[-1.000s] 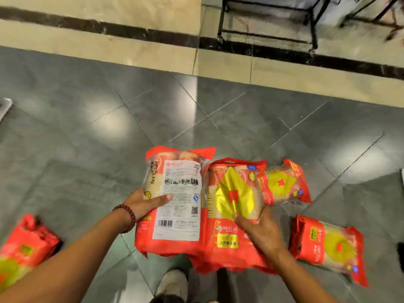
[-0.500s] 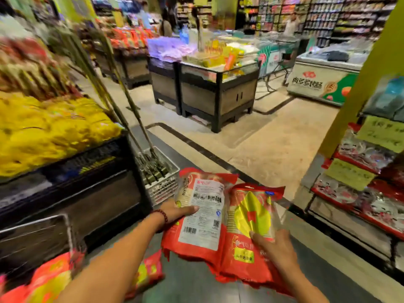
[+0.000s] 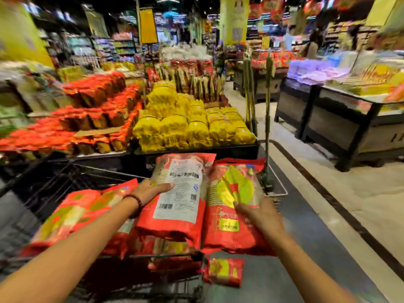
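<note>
**A:** What are the fingers doing?

**B:** The left hand (image 3: 150,190) lays its thumb (image 3: 164,186) flat across the white label, with the other fingers hidden beneath. That pinches the label-side packet (image 3: 181,204) by its left edge. The right hand (image 3: 261,215) spreads its fingers (image 3: 239,205) over the face of the emblem-side packet (image 3: 229,228) and grips it from the right. I cannot tell how its thumb lies.

**A:** And where are the two packets?

**B:** They are side by side and touching at lower centre of the frame, held over the right edge of the wire cart (image 3: 65,176).

**A:** What has changed?

**B:** A second ago both lay on grey floor tiles among other packets, with the hands already on them. Now they are lifted, and the view has swung up to the shop. I judge the pick-up done and the drop into the cart to be next. One red packet (image 3: 224,271) is still on the floor (image 3: 306,237) at bottom centre, so the gathering looks unfinished.

**A:** How would they handle?

**B:** They are flat, rectangular pouches of glossy, crinkly plastic, red with a gold leaf-shaped emblem. Pale contents show through a clear part, perhaps noodles. Their near ends sag, so I expect them to be soft and slippery. Heaped packets (image 3: 83,211) of the same kind lie in the cart at lower left. Behind, at mid-frame, are piles of yellow bags (image 3: 192,127) and red bags (image 3: 87,119).
</note>
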The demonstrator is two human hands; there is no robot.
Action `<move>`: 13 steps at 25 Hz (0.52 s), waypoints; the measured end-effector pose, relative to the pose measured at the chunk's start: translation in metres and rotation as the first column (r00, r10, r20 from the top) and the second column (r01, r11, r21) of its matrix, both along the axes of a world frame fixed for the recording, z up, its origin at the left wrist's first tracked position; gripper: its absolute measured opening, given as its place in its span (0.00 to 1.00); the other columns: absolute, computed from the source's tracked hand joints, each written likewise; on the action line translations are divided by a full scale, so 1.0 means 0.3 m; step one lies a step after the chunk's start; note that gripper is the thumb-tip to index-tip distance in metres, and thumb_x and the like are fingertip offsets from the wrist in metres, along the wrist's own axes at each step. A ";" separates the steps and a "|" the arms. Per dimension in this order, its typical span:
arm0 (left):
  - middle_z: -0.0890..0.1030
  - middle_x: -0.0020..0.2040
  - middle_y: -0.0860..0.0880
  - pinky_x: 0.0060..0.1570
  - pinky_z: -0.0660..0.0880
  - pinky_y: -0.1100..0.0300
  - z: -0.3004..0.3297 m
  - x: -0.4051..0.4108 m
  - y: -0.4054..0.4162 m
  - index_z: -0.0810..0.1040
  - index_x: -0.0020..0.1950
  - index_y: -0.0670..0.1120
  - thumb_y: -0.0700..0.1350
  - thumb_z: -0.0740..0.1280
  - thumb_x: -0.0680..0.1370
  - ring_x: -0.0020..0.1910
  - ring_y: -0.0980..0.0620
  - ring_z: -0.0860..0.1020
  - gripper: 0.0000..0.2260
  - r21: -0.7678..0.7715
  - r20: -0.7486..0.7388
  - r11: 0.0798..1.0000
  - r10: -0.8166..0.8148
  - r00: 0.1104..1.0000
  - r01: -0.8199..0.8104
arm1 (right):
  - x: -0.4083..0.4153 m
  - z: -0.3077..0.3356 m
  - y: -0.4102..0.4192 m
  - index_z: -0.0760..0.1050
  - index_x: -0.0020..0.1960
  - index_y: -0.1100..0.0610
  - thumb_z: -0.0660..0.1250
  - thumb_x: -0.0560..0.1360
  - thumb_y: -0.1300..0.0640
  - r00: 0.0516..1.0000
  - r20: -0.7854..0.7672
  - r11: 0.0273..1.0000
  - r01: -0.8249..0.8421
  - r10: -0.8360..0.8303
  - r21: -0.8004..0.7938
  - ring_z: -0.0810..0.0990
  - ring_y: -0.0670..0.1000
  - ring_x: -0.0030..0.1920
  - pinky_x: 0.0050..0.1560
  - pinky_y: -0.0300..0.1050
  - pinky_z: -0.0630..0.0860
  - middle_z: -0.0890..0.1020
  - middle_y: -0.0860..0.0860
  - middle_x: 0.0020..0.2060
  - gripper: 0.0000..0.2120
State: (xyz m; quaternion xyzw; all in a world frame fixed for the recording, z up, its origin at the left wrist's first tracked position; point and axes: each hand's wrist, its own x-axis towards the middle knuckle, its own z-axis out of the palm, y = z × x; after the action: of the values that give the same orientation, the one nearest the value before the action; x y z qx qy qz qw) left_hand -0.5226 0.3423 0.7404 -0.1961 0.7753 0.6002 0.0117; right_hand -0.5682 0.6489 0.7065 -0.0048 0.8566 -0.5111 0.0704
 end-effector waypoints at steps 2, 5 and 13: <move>0.84 0.54 0.40 0.57 0.77 0.50 -0.049 0.037 -0.160 0.80 0.56 0.42 0.49 0.76 0.67 0.44 0.45 0.83 0.21 -0.012 0.012 0.999 0.040 0.999 -0.040 | -0.046 -0.073 -0.166 0.74 0.55 0.58 0.72 0.51 0.26 0.996 0.068 0.998 -0.063 0.061 0.022 0.83 0.55 0.48 0.48 0.49 0.78 0.83 0.53 0.47 0.45; 0.85 0.45 0.47 0.47 0.77 0.56 -0.121 0.014 -0.369 0.77 0.59 0.46 0.47 0.72 0.73 0.39 0.51 0.81 0.16 -0.036 -0.006 0.996 0.082 0.997 -0.082 | -0.097 -0.142 -0.389 0.74 0.53 0.58 0.72 0.50 0.26 0.991 0.118 0.998 -0.062 0.061 0.002 0.83 0.55 0.46 0.49 0.54 0.80 0.83 0.53 0.46 0.44; 0.85 0.48 0.39 0.60 0.76 0.41 -0.289 -0.185 -0.739 0.83 0.52 0.40 0.60 0.76 0.49 0.49 0.41 0.83 0.37 0.082 0.081 0.982 0.161 0.984 -0.168 | -0.241 -0.340 -0.712 0.67 0.52 0.58 0.75 0.63 0.39 0.972 0.233 0.996 -0.007 -0.013 0.084 0.79 0.58 0.52 0.53 0.54 0.76 0.79 0.54 0.51 0.31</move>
State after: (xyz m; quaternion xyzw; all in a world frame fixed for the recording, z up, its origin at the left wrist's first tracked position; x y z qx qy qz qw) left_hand -0.5781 0.1207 0.6538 -0.2809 0.7282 0.6252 -0.0007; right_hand -0.6406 0.4352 0.6044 0.0597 0.8632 -0.4717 0.1698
